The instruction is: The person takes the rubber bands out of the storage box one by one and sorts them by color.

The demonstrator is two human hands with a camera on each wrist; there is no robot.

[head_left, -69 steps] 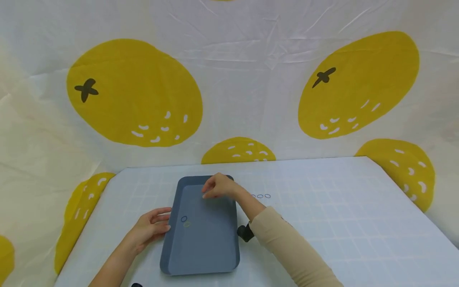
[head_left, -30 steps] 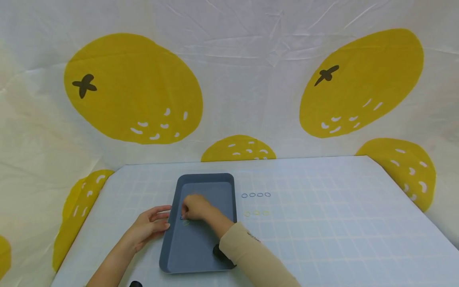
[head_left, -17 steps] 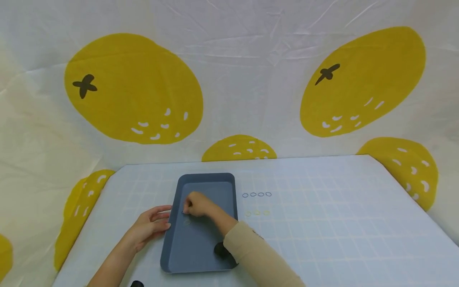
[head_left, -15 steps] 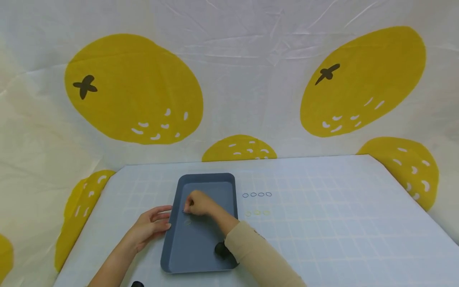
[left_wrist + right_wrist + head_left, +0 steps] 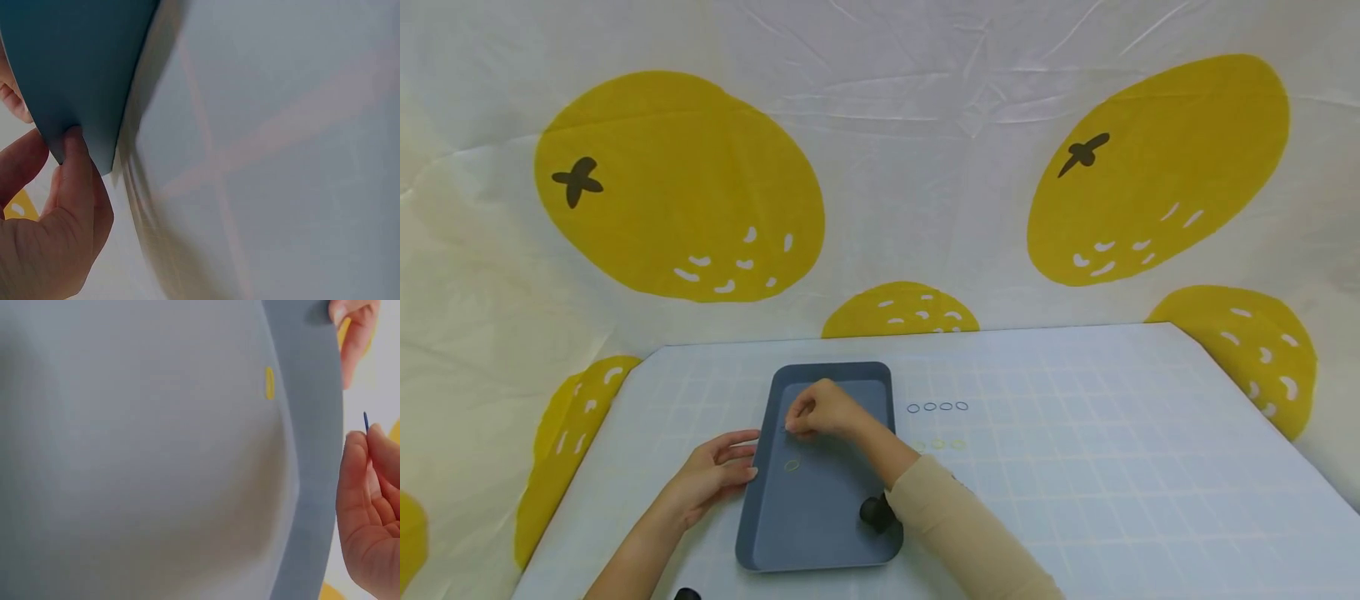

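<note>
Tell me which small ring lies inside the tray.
The yellow ring alone lies on the grey tray; the other yellow rings and blue rings lie on the table.

A pale blue table [image 5: 1075,467] with a faint grid of lighter lines stood before a white backdrop cloth [image 5: 925,167] printed with large yellow oranges [image 5: 677,187]. On the table lay a row of four blue rings [image 5: 937,407], and just nearer, a row of yellow rings [image 5: 937,444].
</note>
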